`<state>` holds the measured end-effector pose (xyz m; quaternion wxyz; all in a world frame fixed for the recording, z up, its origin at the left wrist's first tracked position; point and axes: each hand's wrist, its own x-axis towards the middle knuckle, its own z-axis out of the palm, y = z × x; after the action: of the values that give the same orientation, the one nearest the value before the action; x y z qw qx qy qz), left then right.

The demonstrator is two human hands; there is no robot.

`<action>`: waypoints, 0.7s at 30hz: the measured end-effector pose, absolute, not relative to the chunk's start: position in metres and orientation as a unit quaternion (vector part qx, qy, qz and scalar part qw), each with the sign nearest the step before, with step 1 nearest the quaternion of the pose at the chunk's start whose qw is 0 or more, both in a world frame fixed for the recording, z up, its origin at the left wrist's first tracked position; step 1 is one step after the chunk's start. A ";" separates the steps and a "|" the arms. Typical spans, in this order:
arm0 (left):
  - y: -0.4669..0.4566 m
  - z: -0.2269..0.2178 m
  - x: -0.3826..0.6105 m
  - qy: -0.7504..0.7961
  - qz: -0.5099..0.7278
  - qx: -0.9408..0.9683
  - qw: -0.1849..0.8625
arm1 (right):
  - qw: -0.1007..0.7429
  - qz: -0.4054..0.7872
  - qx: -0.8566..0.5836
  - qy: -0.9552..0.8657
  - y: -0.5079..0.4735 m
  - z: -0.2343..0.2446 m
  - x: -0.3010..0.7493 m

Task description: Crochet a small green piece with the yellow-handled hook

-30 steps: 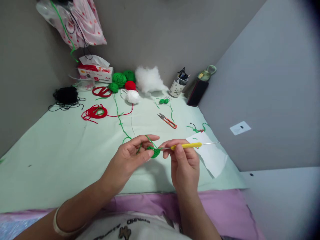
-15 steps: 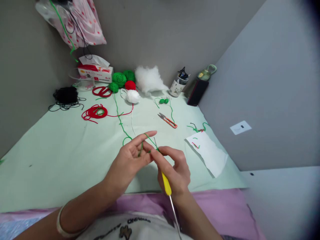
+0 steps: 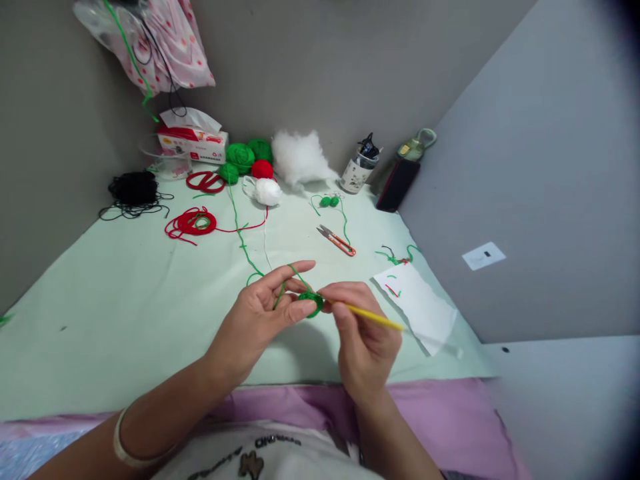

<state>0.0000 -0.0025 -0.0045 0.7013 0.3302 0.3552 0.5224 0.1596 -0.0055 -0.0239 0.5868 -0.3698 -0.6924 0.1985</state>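
Between my hands is a small round green crochet piece (image 3: 312,305), pinched by the thumb and fingers of my left hand (image 3: 255,317). Green yarn (image 3: 241,233) runs from the balls at the back and loops over my raised left index finger. My right hand (image 3: 367,340) grips a crochet hook (image 3: 375,316) with a yellow handle, held slanting down to the right. Its tip meets the edge of the green piece, where my right fingertips hide it. The hook's far metal end is blurred.
Green yarn balls (image 3: 240,158), a red ball (image 3: 262,169), a white ball (image 3: 268,191) and white stuffing (image 3: 303,160) stand at the back. Orange thread snips (image 3: 337,241) lie ahead of my hands. White paper (image 3: 423,310) with yarn scraps lies right; coiled red yarn (image 3: 190,223) lies left.
My right hand has shifted right and turned, swinging the hook from steep to a shallow rightward slant. The green crochet piece now shows. My left hand stays almost in place.
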 end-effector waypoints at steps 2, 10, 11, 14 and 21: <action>-0.002 -0.005 0.001 0.344 0.518 0.301 0.723 | 0.555 0.082 -0.367 -0.742 -0.009 -0.029 0.160; 0.003 -0.007 -0.007 0.312 0.499 0.241 0.771 | 0.655 0.301 -0.353 -0.596 -0.003 -0.019 0.165; 0.002 -0.007 -0.006 0.320 0.505 0.257 0.759 | 0.655 0.352 -0.345 -0.573 -0.002 -0.018 0.164; -0.002 -0.008 -0.003 0.343 0.508 0.317 0.724 | 0.631 0.415 -0.346 -0.557 -0.001 -0.020 0.163; -0.006 -0.010 -0.005 0.378 0.503 0.372 0.682 | 0.634 0.478 -0.358 -0.491 0.002 -0.017 0.165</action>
<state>-0.0051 -0.0061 -0.0102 0.6819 0.3722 0.3785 0.5032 0.1646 0.0018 -0.0170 0.6343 -0.3585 -0.4910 0.4776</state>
